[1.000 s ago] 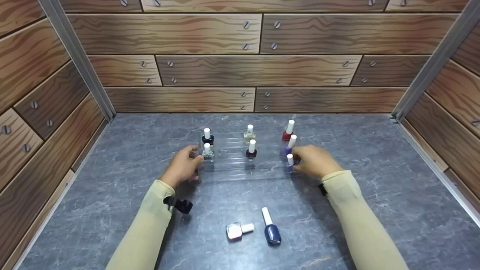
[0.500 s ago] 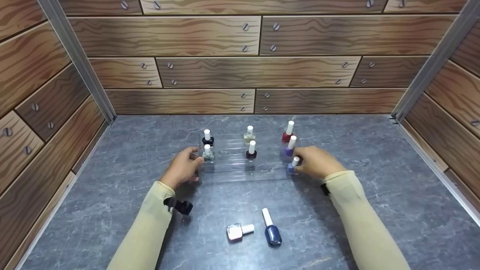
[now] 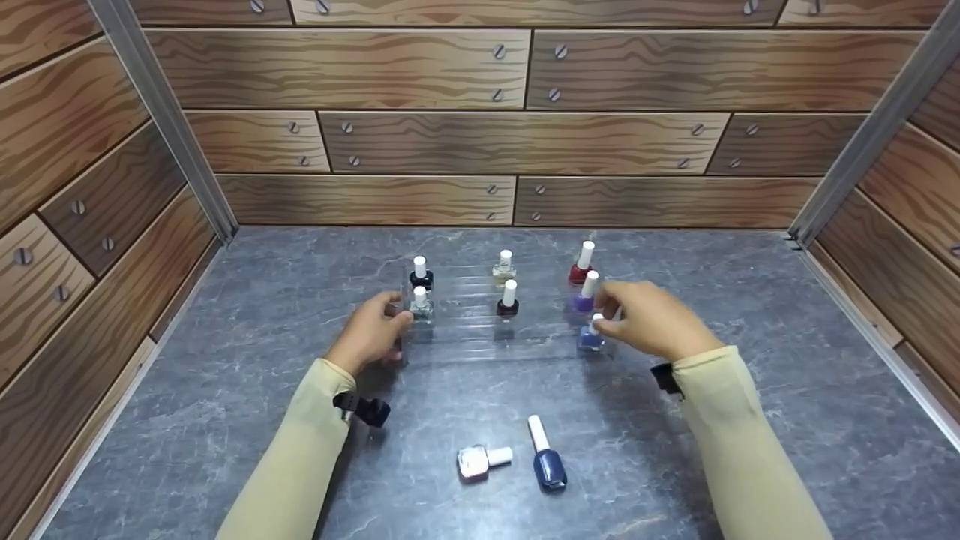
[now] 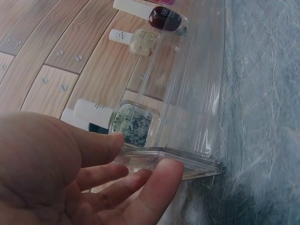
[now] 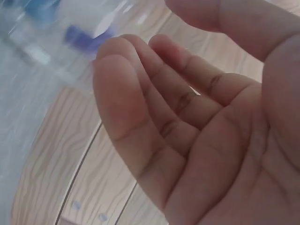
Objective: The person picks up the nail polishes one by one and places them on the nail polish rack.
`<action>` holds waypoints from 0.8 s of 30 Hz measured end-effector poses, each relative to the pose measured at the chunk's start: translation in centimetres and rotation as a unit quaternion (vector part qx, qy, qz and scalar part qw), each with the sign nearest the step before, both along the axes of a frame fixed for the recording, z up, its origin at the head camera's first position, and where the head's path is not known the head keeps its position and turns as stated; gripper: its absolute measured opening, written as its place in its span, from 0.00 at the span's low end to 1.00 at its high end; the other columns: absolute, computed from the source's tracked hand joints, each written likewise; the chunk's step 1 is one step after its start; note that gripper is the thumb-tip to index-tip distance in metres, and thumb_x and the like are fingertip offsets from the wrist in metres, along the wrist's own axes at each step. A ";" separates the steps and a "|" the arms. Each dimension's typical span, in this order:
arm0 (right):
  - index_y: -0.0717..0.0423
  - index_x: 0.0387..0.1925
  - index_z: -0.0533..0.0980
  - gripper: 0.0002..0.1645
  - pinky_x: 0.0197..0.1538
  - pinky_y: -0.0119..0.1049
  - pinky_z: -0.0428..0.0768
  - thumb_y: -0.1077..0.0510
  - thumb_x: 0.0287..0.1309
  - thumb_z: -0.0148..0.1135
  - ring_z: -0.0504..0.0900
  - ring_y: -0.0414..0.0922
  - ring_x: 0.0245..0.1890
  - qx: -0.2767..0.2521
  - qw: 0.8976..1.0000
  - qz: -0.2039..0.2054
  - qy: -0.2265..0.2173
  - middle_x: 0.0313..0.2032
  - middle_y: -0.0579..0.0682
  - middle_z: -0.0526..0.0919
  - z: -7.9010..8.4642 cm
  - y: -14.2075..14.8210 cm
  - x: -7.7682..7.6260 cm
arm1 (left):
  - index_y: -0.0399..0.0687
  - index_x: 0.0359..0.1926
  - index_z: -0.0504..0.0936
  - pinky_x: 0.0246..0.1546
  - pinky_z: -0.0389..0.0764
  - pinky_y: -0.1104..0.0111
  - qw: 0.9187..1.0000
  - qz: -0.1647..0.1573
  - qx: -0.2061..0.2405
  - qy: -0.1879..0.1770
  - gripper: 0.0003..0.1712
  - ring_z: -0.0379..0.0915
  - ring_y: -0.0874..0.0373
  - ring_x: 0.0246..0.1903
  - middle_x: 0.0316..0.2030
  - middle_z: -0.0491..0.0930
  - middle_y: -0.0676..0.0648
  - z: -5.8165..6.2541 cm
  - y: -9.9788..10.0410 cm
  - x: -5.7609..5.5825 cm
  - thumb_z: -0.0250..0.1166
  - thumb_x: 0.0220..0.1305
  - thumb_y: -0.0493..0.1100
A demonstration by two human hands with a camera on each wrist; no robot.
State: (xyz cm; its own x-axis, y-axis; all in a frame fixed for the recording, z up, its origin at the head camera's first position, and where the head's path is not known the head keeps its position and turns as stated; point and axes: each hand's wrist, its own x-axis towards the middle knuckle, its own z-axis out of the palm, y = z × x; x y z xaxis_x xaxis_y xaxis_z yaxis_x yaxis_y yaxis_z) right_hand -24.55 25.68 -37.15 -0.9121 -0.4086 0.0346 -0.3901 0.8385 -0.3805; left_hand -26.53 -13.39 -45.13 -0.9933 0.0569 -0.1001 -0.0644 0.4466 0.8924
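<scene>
A clear stepped display rack (image 3: 465,351) stands on the table, bearing several white-capped nail polish bottles. My left hand (image 3: 371,330) grips the rack's left side panel (image 4: 168,154) between thumb and fingers, beside a green-speckled bottle (image 4: 136,124). At the rack's right end, a blue nail polish bottle (image 3: 591,340) stands upright on the lowest step. My right hand (image 3: 652,321) is beside its cap, thumb and fingers apart, and the right wrist view shows nothing between them. Behind the blue bottle are a purple bottle (image 3: 583,302) and a red bottle (image 3: 579,274).
On the rack's middle stand a dark red bottle (image 3: 508,308) and a gold-flecked bottle (image 3: 504,276); a black bottle (image 3: 421,280) is at its back left. Nearer me, a pale shiny bottle (image 3: 473,463) and a navy bottle (image 3: 550,470) lie on the table. Wood-patterned walls enclose it.
The blue bottle, earlier tilted in my right hand's fingers, now stands upright on the lowest step. My right hand's fingers have spread and shifted slightly right. The left hand keeps its grip.
</scene>
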 end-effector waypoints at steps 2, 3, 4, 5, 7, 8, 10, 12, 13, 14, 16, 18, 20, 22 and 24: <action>0.58 0.45 0.82 0.12 0.41 0.46 0.85 0.56 0.64 0.70 0.82 0.45 0.35 -0.006 1.000 0.011 -0.002 0.36 0.49 0.86 0.2 -0.5 0.3 | 0.37 0.74 0.65 0.24 0.89 0.66 1.000 0.001 -0.004 0.002 0.30 0.81 0.41 0.48 0.61 0.75 0.32 0.0 0.0 0.0 0.58 0.77 0.40; 0.57 0.44 0.82 0.11 0.40 0.45 0.85 0.56 0.64 0.70 0.82 0.44 0.34 -0.009 1.000 0.018 -0.005 0.35 0.48 0.86 0.3 -0.7 0.5 | 0.37 0.74 0.65 0.25 0.89 0.66 1.000 0.001 -0.005 0.002 0.30 0.81 0.41 0.48 0.61 0.75 0.32 0.0 0.0 0.0 0.59 0.77 0.40; 0.57 0.44 0.82 0.11 0.39 0.43 0.85 0.56 0.64 0.70 0.82 0.43 0.33 -0.011 1.000 0.023 -0.010 0.35 0.47 0.86 0.3 -0.9 0.6 | 0.37 0.74 0.65 0.25 0.89 0.65 1.000 0.002 -0.005 0.002 0.29 0.81 0.41 0.49 0.61 0.75 0.32 0.0 0.0 0.1 0.59 0.77 0.40; 0.56 0.44 0.82 0.10 0.39 0.42 0.84 0.56 0.64 0.70 0.81 0.43 0.33 -0.012 0.999 0.029 -0.015 0.34 0.47 0.86 0.3 -1.1 0.6 | 0.37 0.74 0.66 0.25 0.89 0.65 1.000 0.002 -0.005 0.003 0.29 0.81 0.41 0.49 0.61 0.75 0.32 0.0 0.0 0.1 0.59 0.77 0.40; 0.56 0.43 0.82 0.10 0.38 0.41 0.84 0.55 0.64 0.70 0.81 0.42 0.32 -0.013 0.999 0.040 -0.025 0.34 0.46 0.85 0.3 -1.2 0.7 | 0.37 0.74 0.66 0.25 0.89 0.65 1.000 0.003 -0.004 0.003 0.29 0.81 0.41 0.48 0.61 0.76 0.32 0.0 -0.1 0.1 0.58 0.77 0.40; 0.56 0.43 0.82 0.10 0.38 0.41 0.84 0.55 0.64 0.71 0.80 0.42 0.32 -0.013 0.999 0.044 -0.028 0.33 0.46 0.85 0.2 -1.3 0.7 | 0.37 0.73 0.66 0.25 0.89 0.65 1.000 0.003 -0.003 0.002 0.29 0.81 0.41 0.48 0.61 0.76 0.32 0.1 -0.1 0.2 0.58 0.77 0.40; 0.56 0.42 0.82 0.11 0.38 0.41 0.83 0.54 0.65 0.71 0.80 0.41 0.32 -0.009 0.998 0.049 -0.032 0.33 0.46 0.84 0.2 -1.3 0.7 | 0.37 0.73 0.66 0.25 0.89 0.65 1.000 0.003 -0.003 0.001 0.28 0.81 0.40 0.47 0.61 0.76 0.32 0.1 -0.1 0.2 0.58 0.77 0.40; 0.57 0.42 0.82 0.12 0.38 0.42 0.83 0.53 0.65 0.71 0.79 0.41 0.32 -0.005 0.998 0.050 -0.034 0.33 0.46 0.84 0.1 -1.3 0.7 | 0.38 0.73 0.67 0.24 0.89 0.65 1.000 0.003 -0.005 0.000 0.28 0.82 0.40 0.46 0.61 0.76 0.32 0.1 -0.1 0.2 0.59 0.77 0.40; 0.57 0.42 0.82 0.13 0.39 0.43 0.83 0.52 0.65 0.71 0.79 0.41 0.32 -0.003 0.998 0.050 -0.035 0.33 0.45 0.84 0.1 -1.3 0.8 | 0.38 0.73 0.67 0.24 0.89 0.65 1.000 0.003 -0.006 0.000 0.29 0.82 0.40 0.45 0.61 0.76 0.33 0.1 -0.1 0.2 0.59 0.77 0.40; 0.57 0.42 0.82 0.13 0.39 0.43 0.84 0.52 0.65 0.70 0.80 0.41 0.32 -0.001 0.998 0.051 -0.036 0.33 0.45 0.84 0.1 -1.3 0.8 | 0.37 0.74 0.66 0.24 0.89 0.65 1.000 0.003 -0.008 0.001 0.29 0.82 0.40 0.45 0.61 0.76 0.33 0.1 0.0 0.1 0.59 0.77 0.40; 0.57 0.42 0.82 0.13 0.40 0.44 0.84 0.52 0.65 0.70 0.80 0.41 0.32 0.003 0.998 0.053 -0.037 0.33 0.45 0.84 0.1 -1.3 0.7 | 0.37 0.74 0.66 0.24 0.89 0.66 1.000 0.003 -0.009 0.003 0.29 0.82 0.40 0.45 0.61 0.76 0.32 0.1 0.0 0.1 0.59 0.77 0.40; 0.56 0.42 0.82 0.12 0.41 0.44 0.84 0.52 0.64 0.70 0.80 0.41 0.32 0.007 0.998 0.054 -0.038 0.32 0.44 0.84 0.0 -1.3 0.7 | 0.37 0.74 0.66 0.24 0.89 0.66 1.000 0.002 -0.007 0.003 0.29 0.81 0.41 0.44 0.60 0.76 0.32 0.1 0.0 0.0 0.59 0.77 0.40; 0.56 0.42 0.82 0.12 0.41 0.44 0.84 0.52 0.64 0.69 0.80 0.41 0.33 0.011 0.998 0.055 -0.039 0.32 0.44 0.84 -0.2 -1.3 0.7 | 0.38 0.73 0.66 0.25 0.89 0.66 1.000 0.001 -0.005 0.001 0.28 0.81 0.43 0.44 0.60 0.76 0.33 0.1 0.1 0.0 0.59 0.77 0.40; 0.56 0.42 0.82 0.12 0.42 0.44 0.84 0.52 0.64 0.69 0.81 0.41 0.33 0.014 0.998 0.054 -0.042 0.33 0.44 0.85 -0.3 -1.2 0.6 | 0.38 0.74 0.66 0.25 0.89 0.66 1.000 -0.002 -0.003 -0.003 0.28 0.80 0.44 0.43 0.60 0.75 0.32 0.1 0.1 0.0 0.59 0.77 0.39; 0.56 0.43 0.82 0.13 0.42 0.45 0.85 0.51 0.64 0.69 0.81 0.41 0.34 0.015 0.997 0.053 -0.048 0.33 0.44 0.85 -0.4 -1.1 0.6 | 0.38 0.74 0.65 0.26 0.89 0.66 1.000 -0.005 -0.004 -0.005 0.29 0.80 0.45 0.43 0.61 0.75 0.32 0.1 0.0 0.0 0.59 0.77 0.39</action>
